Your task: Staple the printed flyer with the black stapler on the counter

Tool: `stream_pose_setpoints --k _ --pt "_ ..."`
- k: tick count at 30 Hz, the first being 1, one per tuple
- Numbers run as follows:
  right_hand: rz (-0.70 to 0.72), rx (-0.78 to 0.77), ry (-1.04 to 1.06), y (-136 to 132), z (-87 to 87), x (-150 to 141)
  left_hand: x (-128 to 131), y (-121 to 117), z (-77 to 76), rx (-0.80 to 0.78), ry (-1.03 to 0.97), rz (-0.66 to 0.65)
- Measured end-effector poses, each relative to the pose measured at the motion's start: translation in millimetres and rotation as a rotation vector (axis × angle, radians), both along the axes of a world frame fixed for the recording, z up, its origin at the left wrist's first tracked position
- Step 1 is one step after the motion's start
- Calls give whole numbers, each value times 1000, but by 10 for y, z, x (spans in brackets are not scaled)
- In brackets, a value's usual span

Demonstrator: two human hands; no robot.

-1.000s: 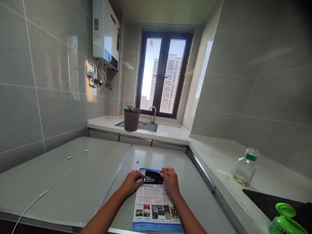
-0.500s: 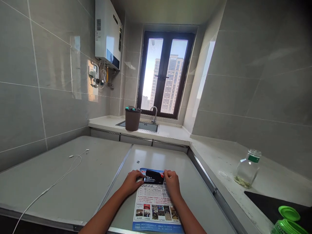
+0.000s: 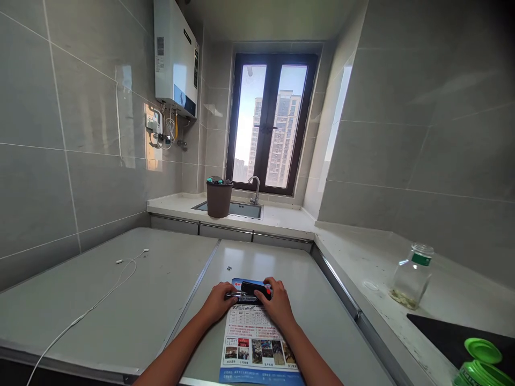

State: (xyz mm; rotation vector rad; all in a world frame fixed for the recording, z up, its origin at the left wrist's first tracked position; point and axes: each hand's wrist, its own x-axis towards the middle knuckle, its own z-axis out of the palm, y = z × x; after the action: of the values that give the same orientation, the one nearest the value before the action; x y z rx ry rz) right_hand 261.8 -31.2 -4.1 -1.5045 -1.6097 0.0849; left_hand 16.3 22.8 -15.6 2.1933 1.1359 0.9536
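Observation:
A printed flyer (image 3: 257, 343) with pictures and a blue border lies on the grey counter in front of me. A black stapler (image 3: 252, 290) rests across its far edge. My left hand (image 3: 218, 301) curls against the stapler's left end and the paper there. My right hand (image 3: 275, 302) grips the stapler's right end from above, fingers wrapped over it. Two small loose staples (image 3: 228, 267) lie on the counter just beyond the flyer.
A white cable (image 3: 102, 292) trails across the left counter. A glass jar (image 3: 412, 276) and a small white lid (image 3: 369, 286) stand on the right counter, with a green container (image 3: 480, 362) at the lower right. A brown bin (image 3: 219, 197) sits by the sink (image 3: 241, 209) under the window.
My right hand has slid left onto the stapler's right end and closed over it. The stapler now sits lower and flatter on the flyer's edge. My left hand stays at the left end.

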Motion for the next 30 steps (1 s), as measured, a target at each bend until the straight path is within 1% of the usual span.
stream_pose_setpoints --k 3,6,8,11,13,17,20,23,27,30 --pt "83 6 -115 -45 27 -28 2 -1 16 -2 -54 -9" --pt "134 56 -120 -102 50 -48 5 0 45 6 -121 -14" --pt "183 94 -118 -136 44 -72 2 12 58 -32 -214 -28" --pt "248 127 -182 -162 11 -116 -7 44 56 -213 -458 -96" --pt "268 165 -289 -165 -4 -138 -9 65 46 -330 -610 -129" --pt "231 329 -513 -168 22 -143 1 79 21 -456 -782 -140" --pt "181 444 -585 -185 56 -146 12 69 13 -618 -910 -179" --pt "171 506 -616 -206 68 -177 6 42 43 -727 -948 -220" --pt "165 551 -646 -219 52 -211 -15 -8 109 -739 -952 -332" --pt "189 563 -648 -211 37 -201 -20 -13 111 -750 -957 -347"
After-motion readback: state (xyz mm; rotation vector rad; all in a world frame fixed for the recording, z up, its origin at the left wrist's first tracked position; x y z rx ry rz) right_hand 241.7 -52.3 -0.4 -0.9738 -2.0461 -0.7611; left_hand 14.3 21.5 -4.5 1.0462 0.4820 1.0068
